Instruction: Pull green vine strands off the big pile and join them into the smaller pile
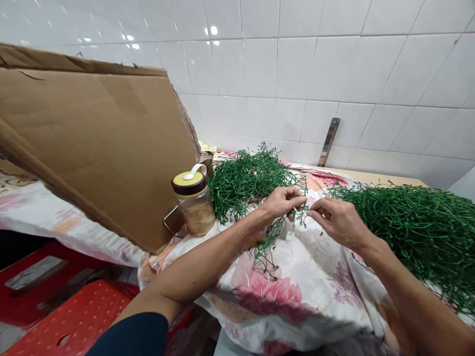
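Observation:
My left hand (285,203) pinches a few thin green plastic stems (270,242) whose small-budded ends hang below it over the flowered cloth. Close beside it, my right hand (336,220) has thumb and forefinger pinched together at the edge of these stems; what lies between its fingertips is too small to make out. Behind the left hand lies a tangled heap of the same green stems (247,178). To the right of my right hand spreads a larger pile of green stems (419,222).
A clear jar (198,212) with a yellow and brown lid stands left of the heap. A large cardboard sheet (100,143) leans at the left. A metal strip (328,142) rests against the tiled wall. A red plastic stool (77,316) is at lower left.

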`<state>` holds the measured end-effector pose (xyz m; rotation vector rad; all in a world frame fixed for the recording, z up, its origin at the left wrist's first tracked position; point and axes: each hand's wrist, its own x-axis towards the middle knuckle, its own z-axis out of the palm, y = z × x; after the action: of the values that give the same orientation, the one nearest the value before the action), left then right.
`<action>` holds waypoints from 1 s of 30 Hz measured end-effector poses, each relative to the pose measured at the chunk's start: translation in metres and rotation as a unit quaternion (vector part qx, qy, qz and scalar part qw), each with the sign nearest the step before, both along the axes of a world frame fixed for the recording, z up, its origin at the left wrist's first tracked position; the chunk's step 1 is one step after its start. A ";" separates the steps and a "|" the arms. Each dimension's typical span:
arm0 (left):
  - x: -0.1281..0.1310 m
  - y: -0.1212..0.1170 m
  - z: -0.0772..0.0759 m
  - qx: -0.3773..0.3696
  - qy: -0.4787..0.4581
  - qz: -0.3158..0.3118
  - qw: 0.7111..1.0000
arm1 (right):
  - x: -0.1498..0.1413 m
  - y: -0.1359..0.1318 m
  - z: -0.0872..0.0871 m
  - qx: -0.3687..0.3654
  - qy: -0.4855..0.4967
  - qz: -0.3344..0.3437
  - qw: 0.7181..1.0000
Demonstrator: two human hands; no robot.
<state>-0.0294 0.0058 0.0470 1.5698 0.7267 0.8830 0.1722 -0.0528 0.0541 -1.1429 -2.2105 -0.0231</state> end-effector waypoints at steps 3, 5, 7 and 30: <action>-0.002 0.003 -0.001 0.005 0.000 -0.014 1.000 | 0.007 0.003 0.004 0.033 0.035 -0.063 0.997; -0.004 0.004 0.000 -0.003 0.015 -0.033 0.999 | 0.011 0.004 0.006 0.053 0.052 -0.100 0.992; -0.005 0.002 0.003 -0.015 0.043 -0.053 0.998 | 0.015 0.006 0.006 0.066 0.062 -0.125 0.988; -0.002 -0.001 -0.006 -0.066 0.011 -0.131 0.989 | 0.021 0.024 -0.014 0.066 0.095 -0.143 0.983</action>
<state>-0.0314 0.0051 0.0415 1.5170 0.5669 0.6123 0.1930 -0.0284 0.0396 -1.3214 -1.8365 -0.1732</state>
